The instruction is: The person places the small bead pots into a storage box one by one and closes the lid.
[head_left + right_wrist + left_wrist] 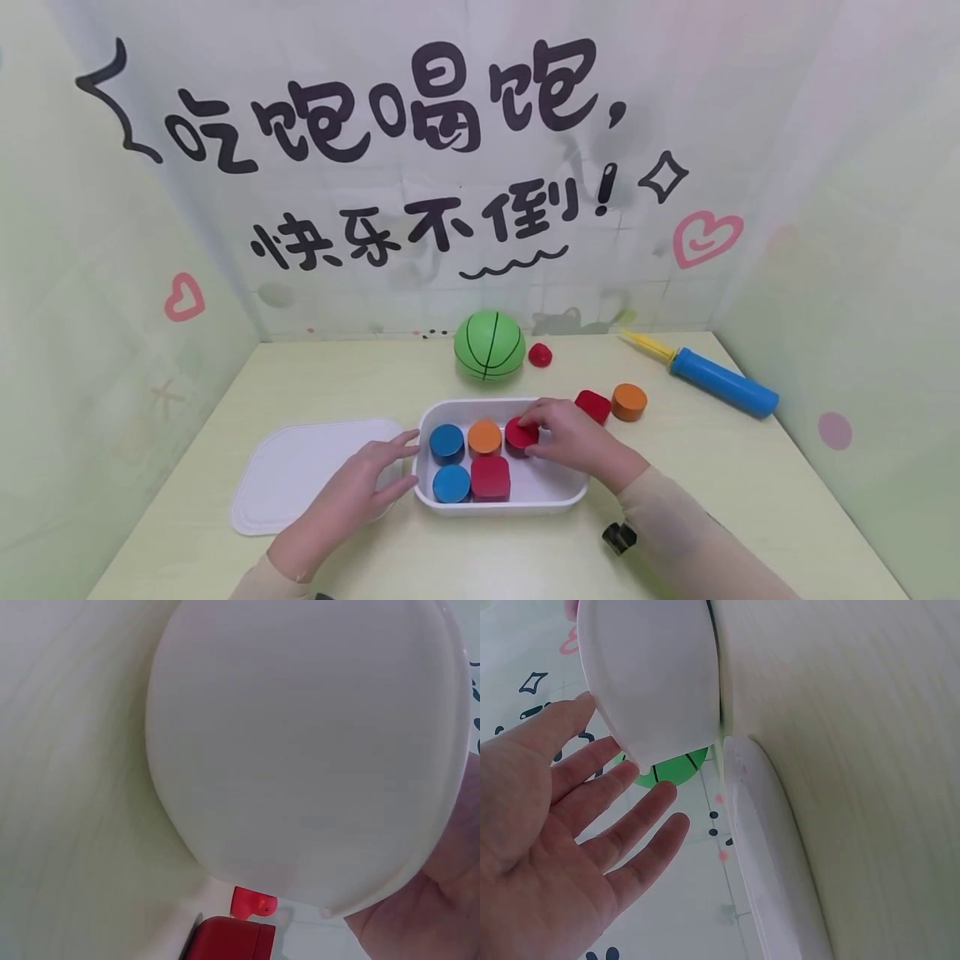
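Note:
A white box [517, 507] stands in the middle of the table. Inside are two blue round blocks [447, 440], an orange round block [485, 436] and a red square block [491, 478]. My right hand [577, 442] reaches over the box's right end and pinches a red round block [517, 436] beside the orange one. In the right wrist view the box wall [307, 750] hides those fingers. My left hand [363, 483] has its fingers spread and touches the box's left rim. The left wrist view shows that palm [547, 847] with nothing in it.
A white lid [300, 467] lies left of the box. Behind are a green ball [490, 346] and a small red piece [540, 355]. To the right are a red block [593, 406], an orange block [629, 402] and a blue hand pump [723, 382].

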### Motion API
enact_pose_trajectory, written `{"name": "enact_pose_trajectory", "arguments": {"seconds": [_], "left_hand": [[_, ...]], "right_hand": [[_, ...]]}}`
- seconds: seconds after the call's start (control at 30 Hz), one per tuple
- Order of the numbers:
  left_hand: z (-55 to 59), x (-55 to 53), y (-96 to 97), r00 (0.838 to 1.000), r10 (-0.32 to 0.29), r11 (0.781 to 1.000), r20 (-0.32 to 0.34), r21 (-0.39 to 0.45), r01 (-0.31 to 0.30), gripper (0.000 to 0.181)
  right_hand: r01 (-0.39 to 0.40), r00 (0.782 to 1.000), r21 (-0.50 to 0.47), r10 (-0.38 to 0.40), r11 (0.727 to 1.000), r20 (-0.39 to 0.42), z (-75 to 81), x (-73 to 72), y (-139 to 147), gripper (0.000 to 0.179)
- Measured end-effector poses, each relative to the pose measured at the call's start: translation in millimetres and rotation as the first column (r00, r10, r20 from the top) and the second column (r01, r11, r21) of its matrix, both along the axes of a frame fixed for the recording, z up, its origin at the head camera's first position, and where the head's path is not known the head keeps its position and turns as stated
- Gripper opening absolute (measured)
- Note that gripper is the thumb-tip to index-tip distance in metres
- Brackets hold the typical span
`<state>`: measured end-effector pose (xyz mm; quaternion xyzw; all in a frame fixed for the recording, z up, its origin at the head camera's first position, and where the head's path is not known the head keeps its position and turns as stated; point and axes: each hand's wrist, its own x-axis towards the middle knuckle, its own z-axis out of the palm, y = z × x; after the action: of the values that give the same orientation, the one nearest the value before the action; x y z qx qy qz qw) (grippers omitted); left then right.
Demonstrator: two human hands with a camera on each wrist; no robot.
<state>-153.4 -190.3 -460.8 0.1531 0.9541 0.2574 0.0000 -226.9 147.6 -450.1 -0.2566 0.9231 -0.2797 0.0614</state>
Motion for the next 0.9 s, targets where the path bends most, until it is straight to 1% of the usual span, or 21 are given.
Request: {"name": "enact_pose_trajectory", "arguments": {"seconds": [0.07,0.2,0.4,0.47,0.57,0.73,0.9], "left_hand": [[-0.2,-0.1,0.2,1.0,0.006,1.0,0.004,0.0,-0.006,0.046],[-0.4,-0.1,0.7,1.0,0.011,1.0,0.005,-0.003,-0.011,0.046],[-0.4,-0.2,0.4,1.0,0.008,1.0,0.0,-0.009,-0.008,0.046],[-0.2,-0.1,0.8,1.0,0.009,1.0,0.001,-0.008,-0.009,0.046],[-0.1,-0.3,1.5,1.0,0.013,1.0,0.007,-0.006,-0.013,0.046],[-0.1,-0.3,2.2,1.0,0.015,1.0,0.012,-0.007,-0.015,0.047],[1.0,0.4,1.9,1.0,0.02,1.0,0.01,-0.006,-0.02,0.047]], "right_hand": [[0.004,1.0,0.01,-0.004,1.0,0.004,1.2,0.3,0,0.037],[0.015,1.0,0.002,-0.015,1.0,-0.025,7.2,3.9,4,0.037],[0.041,0.994,-0.071,-0.048,0.997,-0.096,20.2,11.0,19,0.035],[0.048,0.989,-0.082,-0.059,0.995,-0.133,22.8,11.5,25,0.034],[0.083,0.982,-0.088,-0.096,0.993,-0.16,25.3,10.8,34,0.034],[0.143,0.977,-0.075,-0.153,0.987,-0.151,25.8,8.2,50,0.034],[0.184,0.968,-0.065,-0.192,0.981,-0.161,23.5,3.9,65,0.031]]}}
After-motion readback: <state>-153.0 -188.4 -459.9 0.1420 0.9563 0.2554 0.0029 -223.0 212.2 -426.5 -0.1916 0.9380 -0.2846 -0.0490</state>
